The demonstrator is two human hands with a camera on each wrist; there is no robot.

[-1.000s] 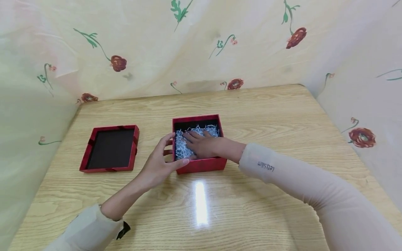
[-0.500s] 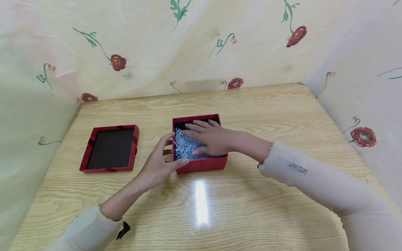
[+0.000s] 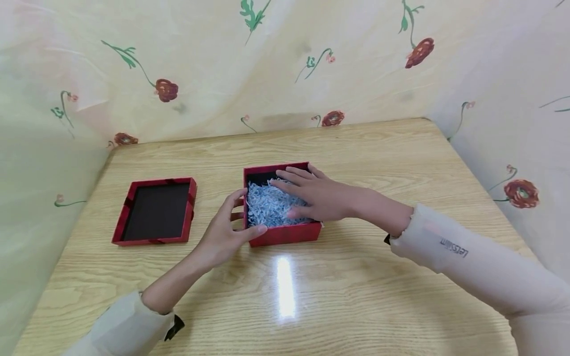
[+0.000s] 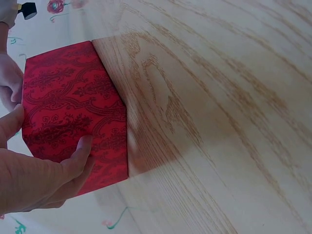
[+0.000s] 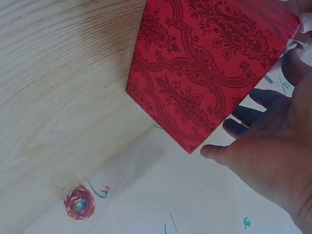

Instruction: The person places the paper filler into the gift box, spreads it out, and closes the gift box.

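Observation:
A red patterned gift box (image 3: 285,235) stands on the table, filled with pale blue shredded paper (image 3: 267,202). My left hand (image 3: 225,232) grips the box's left side, its fingers along that wall and its thumb at the front left corner. In the left wrist view those fingers (image 4: 80,156) touch the red wall. Over the right part of the box hovers my right hand (image 3: 322,195), fingers spread and holding nothing. It covers some of the paper and the right rim. The right wrist view shows this hand (image 5: 273,131) beside the box's upper edge.
Left of the box, the red lid (image 3: 189,210) lies on the table with its black inside facing up. A floral cloth (image 3: 267,64) encloses the back and both sides of the wooden table (image 3: 378,163). Light reflects off the table in front of the box.
My right hand has lifted off the shredded paper and moved to the right, uncovering more of it. The left hand, the box and the lid have stayed in place.

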